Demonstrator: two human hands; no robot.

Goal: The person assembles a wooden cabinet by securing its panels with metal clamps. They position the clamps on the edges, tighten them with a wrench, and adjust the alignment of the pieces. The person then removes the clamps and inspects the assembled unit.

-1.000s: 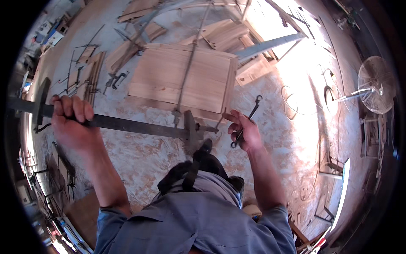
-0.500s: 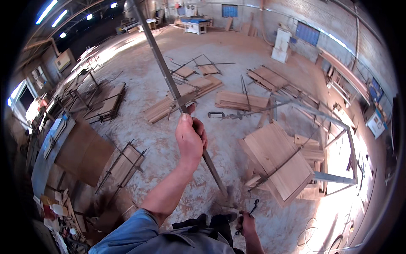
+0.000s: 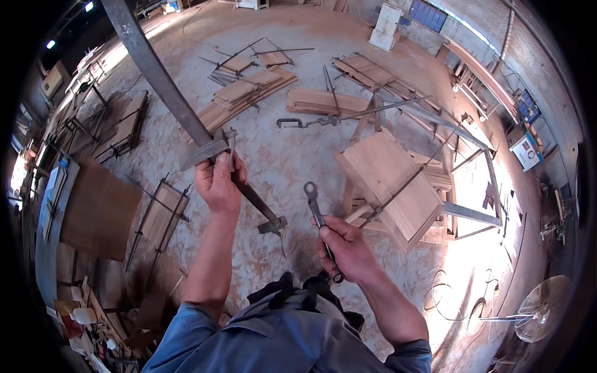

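A long metal bar clamp slants from the upper left down toward my feet. My left hand is closed round its bar just below a sliding jaw, with the thumb against that jaw. A second jaw sits at the bar's lower end. To the right of the bar, my right hand grips a dark wrench by the middle of its handle. The ring end points up and away from me, and the other end shows below my fingers.
At right, a clamped wooden panel stack rests by a metal frame. Farther off lie stacked boards, a G-clamp and more clamped panels. A small clamped panel and brown sheet are left; a fan stands lower right.
My left hand has moved left and down with the bar clamp. My right hand has risen from low near my feet, bringing the wrench up beside the bar. The view has tilted downward.
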